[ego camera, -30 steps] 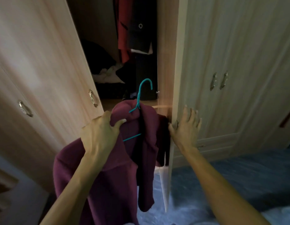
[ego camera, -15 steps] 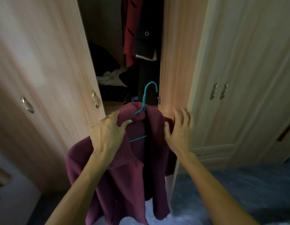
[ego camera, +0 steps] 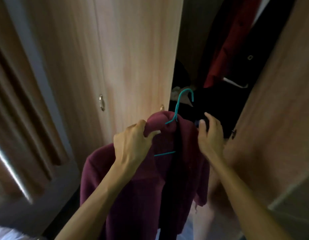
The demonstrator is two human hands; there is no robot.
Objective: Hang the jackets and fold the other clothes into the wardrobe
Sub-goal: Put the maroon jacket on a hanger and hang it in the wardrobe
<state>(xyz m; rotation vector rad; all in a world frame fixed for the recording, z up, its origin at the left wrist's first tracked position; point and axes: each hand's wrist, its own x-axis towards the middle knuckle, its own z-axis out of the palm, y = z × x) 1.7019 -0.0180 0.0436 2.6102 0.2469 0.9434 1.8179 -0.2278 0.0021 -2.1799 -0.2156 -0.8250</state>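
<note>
Jacket (ego camera: 143,205), maroon, hangs on a teal hanger (ego camera: 177,106) held up in front of the wardrobe (ego camera: 133,58), low in the middle of the head view. Its body falls straight down between the two forearms, front open, so a dark strip of lining runs down the middle. The hanger's hook stands clear above the collar, in front of the dark gap of the wardrobe, and a short length of its bar shows across the open front.

The left hand (ego camera: 131,144) grips the jacket at its left shoulder, just below the collar, with fingers curled over the cloth and the thumb pressed against it from the near side. The right hand (ego camera: 210,134) is at the jacket's right shoulder, fingers bent and thumb up beside the cloth. I cannot tell whether it holds the cloth or only touches it.

Inside the wardrobe a red garment (ego camera: 224,54) and a black garment (ego camera: 254,58) hang side by side, and a white cloth (ego camera: 178,91) lies crumpled lower down, behind the hook. The right door (ego camera: 271,118) stands swung open, just beside the right hand. A metal handle (ego camera: 101,103) sits on the closed panel to the left. A brown curtain (ego camera: 20,101) hangs at the far left.
</note>
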